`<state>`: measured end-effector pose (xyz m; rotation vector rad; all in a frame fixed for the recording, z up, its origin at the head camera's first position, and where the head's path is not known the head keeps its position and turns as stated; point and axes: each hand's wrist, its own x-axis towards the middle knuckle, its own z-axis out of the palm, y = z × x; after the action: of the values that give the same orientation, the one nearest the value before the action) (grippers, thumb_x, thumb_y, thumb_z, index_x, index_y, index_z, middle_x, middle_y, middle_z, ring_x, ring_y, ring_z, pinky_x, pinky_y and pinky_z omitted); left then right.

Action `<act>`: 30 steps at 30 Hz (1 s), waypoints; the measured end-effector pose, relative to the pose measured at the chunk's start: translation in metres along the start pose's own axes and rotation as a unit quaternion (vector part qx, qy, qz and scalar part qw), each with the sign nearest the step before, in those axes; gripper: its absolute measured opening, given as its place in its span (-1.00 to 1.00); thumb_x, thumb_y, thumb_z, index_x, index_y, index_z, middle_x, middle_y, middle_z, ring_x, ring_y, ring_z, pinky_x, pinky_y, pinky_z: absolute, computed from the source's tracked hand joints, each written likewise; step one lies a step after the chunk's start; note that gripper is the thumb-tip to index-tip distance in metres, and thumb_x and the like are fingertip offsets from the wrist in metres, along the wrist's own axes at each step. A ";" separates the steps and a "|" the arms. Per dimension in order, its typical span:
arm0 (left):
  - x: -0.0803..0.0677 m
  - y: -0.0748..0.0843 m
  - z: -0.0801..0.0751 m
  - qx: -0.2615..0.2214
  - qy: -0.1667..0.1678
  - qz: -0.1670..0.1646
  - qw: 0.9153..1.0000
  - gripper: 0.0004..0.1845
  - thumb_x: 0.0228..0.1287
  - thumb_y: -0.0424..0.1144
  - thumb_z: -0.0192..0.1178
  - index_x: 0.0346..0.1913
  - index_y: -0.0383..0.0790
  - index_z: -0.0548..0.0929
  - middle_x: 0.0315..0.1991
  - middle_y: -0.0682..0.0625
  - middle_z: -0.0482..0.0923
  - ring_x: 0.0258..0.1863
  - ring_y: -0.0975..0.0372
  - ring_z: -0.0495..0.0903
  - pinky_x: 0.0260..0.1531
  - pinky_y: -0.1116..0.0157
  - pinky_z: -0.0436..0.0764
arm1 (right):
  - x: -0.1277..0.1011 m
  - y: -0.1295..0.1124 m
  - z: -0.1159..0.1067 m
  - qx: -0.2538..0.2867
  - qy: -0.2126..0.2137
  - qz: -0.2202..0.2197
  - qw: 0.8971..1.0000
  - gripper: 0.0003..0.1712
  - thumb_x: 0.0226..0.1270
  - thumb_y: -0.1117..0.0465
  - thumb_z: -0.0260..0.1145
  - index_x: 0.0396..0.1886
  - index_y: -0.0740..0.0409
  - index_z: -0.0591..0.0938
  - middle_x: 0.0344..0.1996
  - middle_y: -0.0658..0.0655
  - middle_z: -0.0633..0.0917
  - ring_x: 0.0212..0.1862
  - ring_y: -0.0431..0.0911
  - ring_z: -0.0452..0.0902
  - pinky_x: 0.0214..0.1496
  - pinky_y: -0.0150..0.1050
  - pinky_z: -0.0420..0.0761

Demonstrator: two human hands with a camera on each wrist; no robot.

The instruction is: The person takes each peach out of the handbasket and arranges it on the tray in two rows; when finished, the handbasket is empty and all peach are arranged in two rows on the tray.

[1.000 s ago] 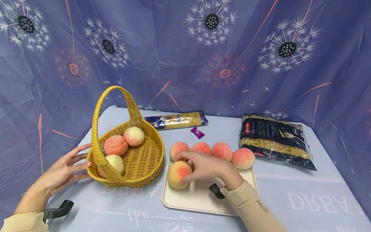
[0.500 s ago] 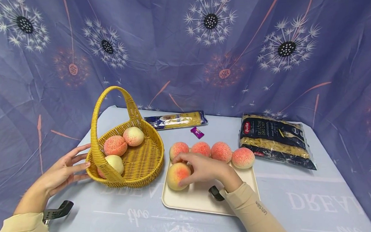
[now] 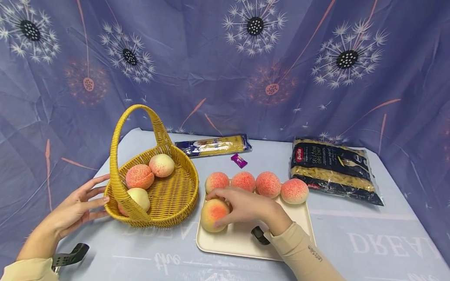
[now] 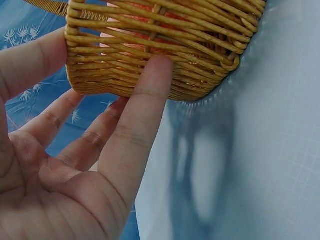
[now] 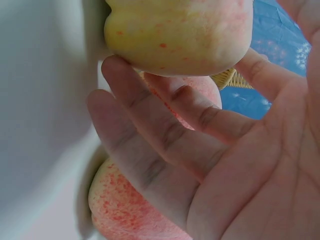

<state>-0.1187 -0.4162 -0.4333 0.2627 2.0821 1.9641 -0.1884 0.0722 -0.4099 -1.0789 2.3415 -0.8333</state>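
My right hand [image 3: 245, 205] holds a yellow peach [image 3: 212, 218] with a red blush, thumb on its near side and fingers behind it. The peach is close over the left part of the cream tray [image 3: 241, 248]; in the right wrist view the fingertips [image 5: 117, 70] lie along its lower edge. Several red-speckled peaches [image 3: 268, 185] line the tray's far edge. On the left, my left hand [image 3: 75, 210] touches the side of the yellow wicker basket [image 3: 171, 204] with spread fingers [image 4: 145, 105]. Inside the basket lie three peaches [image 3: 140, 176].
A long pasta packet [image 3: 216, 146] lies behind the basket, a small purple-wrapped candy [image 3: 239, 160] in front of it. A large bag of pasta [image 3: 334, 171] is at the back right. The basket's tall handle [image 3: 115, 150] arches upward. A patterned curtain [image 3: 199, 60] hangs behind the table.
My right hand has shifted slightly left and toward me with the yellow peach. The left hand and basket have stayed in place.
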 end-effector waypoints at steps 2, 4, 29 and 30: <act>0.000 0.000 0.000 0.001 0.000 0.000 1.000 -0.26 0.65 -0.52 -0.01 0.66 0.22 0.20 0.28 0.31 0.55 0.16 0.35 0.71 0.01 0.20 0.83 | 0.000 -0.001 0.000 -0.005 0.000 -0.002 1.000 -0.22 0.27 -0.09 0.63 0.44 -0.11 0.57 0.33 -0.06 0.66 0.30 -0.17 0.59 0.42 -0.12 0.61; 0.000 0.000 0.000 0.001 0.000 0.000 1.000 -0.26 0.65 -0.52 -0.01 0.66 0.22 0.20 0.28 0.31 0.54 0.17 0.35 0.70 0.01 0.20 0.83 | 0.000 -0.002 0.000 -0.009 0.001 -0.002 1.000 -0.22 0.27 -0.11 0.63 0.44 -0.12 0.57 0.33 -0.05 0.66 0.31 -0.16 0.59 0.43 -0.11 0.60; -0.001 0.002 0.002 -0.007 -0.002 0.001 1.000 -0.26 0.65 -0.52 -0.01 0.67 0.21 0.21 0.27 0.25 0.56 0.16 0.34 0.71 0.03 0.20 0.83 | 0.021 -0.032 -0.042 -0.047 0.012 -0.042 0.998 -0.29 0.42 -0.09 0.54 0.47 -0.07 0.54 0.27 0.16 0.69 0.24 0.02 0.64 0.33 -0.01 0.66; -0.001 0.002 0.002 -0.007 -0.003 0.001 1.000 -0.26 0.65 -0.52 -0.01 0.67 0.21 0.21 0.27 0.26 0.56 0.17 0.34 0.71 0.04 0.21 0.83 | 0.025 -0.034 -0.045 -0.046 0.012 -0.049 0.998 -0.29 0.43 -0.07 0.53 0.49 -0.09 0.53 0.27 0.15 0.69 0.24 0.02 0.66 0.34 -0.02 0.66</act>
<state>-0.1175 -0.4147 -0.4318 0.2676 2.0644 1.9764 -0.2122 0.0496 -0.3575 -1.2356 2.3828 -0.7841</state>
